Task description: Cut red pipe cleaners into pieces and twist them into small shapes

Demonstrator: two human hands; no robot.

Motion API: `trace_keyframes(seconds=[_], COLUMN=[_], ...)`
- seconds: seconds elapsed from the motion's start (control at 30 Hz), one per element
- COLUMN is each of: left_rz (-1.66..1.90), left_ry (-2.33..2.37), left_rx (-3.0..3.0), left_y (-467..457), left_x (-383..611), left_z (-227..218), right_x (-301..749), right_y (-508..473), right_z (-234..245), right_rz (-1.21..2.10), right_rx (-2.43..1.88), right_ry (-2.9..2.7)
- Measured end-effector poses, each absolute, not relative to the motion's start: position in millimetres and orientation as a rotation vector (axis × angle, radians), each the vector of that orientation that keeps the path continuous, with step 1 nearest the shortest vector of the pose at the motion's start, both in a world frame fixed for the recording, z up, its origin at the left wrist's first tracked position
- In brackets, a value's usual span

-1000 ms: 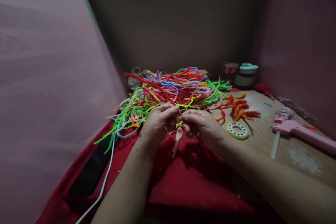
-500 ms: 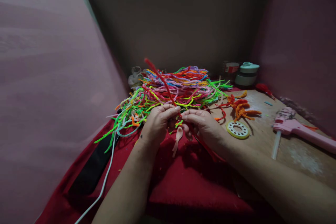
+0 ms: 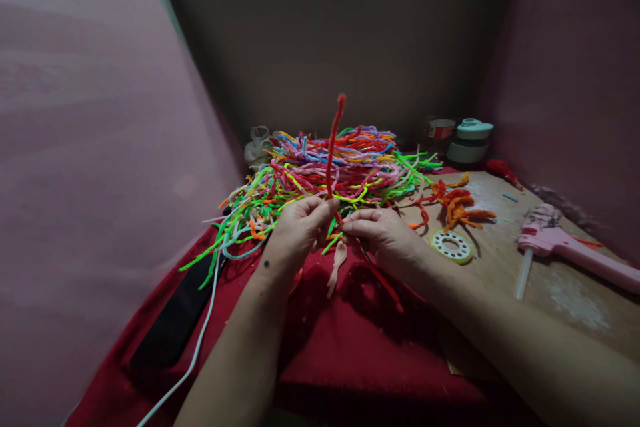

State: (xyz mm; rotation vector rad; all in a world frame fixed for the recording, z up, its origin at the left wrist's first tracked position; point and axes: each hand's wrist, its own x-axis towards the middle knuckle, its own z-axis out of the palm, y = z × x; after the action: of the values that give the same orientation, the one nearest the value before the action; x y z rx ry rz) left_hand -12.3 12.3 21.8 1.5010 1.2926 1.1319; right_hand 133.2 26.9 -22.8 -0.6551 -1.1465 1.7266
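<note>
Red wire (image 3: 331, 147) sticks up from the left hand (image 3: 298, 227), pinched tight between thumb and finger, and the right hand (image 3: 385, 233) pinches it too, just beside. It is over the middle of the cloth (image 3: 345, 353), in front of the bright heap (image 3: 367, 160) at the far edge. A glue gun (image 3: 563, 242) lies on the board (image 3: 500, 267).

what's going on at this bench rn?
A person is working a red fuzzy stem with both hands. The left hand pinches it, one end sticking up above the fingers, and the right hand grips red stem right beside it. A heap of multicoloured stems lies just beyond the hands. On the board to the right, a pink glue gun lies unheld.
</note>
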Motion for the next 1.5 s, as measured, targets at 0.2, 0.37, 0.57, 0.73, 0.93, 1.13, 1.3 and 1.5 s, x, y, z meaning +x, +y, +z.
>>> trace_keyframes(seconds=[0.2, 0.37, 0.57, 0.73, 0.93, 1.13, 1.3, 1.5], left_rz=[0.512, 0.074, 0.022, 0.045, 0.198, 0.494, 0.449, 0.343], left_ry=[2.231, 2.296, 2.292, 2.310, 2.450, 2.128, 2.146, 2.260], left_rx=[2.128, 2.045, 2.046, 2.049, 1.898, 2.323, 2.582, 2.657], left_y=[-14, -27, -31, -45, -61, -74, -76, -70], left_x=[-63, -80, -77, -83, -75, -56, -49, -49], left_z=[13, -11, -13, -12, -8, -14, -16, -18], right_x=[134, 134, 133, 133, 133, 134, 134, 132], right_y=[30, 31, 30, 31, 31, 30, 31, 30], right_z=[-19, -19, -18, -18, -19, -19, -21, -20], right_rz=[1.807, 1.857, 1.879, 1.861, 1.884, 1.910, 1.901, 1.872], right_rx=[-0.676, -0.673, -0.638, -0.621, -0.633, -0.597, -0.582, -0.626], right_ry=[-1.025, -0.982, -0.928, -0.942, -0.925, -0.914, -0.924, -0.924])
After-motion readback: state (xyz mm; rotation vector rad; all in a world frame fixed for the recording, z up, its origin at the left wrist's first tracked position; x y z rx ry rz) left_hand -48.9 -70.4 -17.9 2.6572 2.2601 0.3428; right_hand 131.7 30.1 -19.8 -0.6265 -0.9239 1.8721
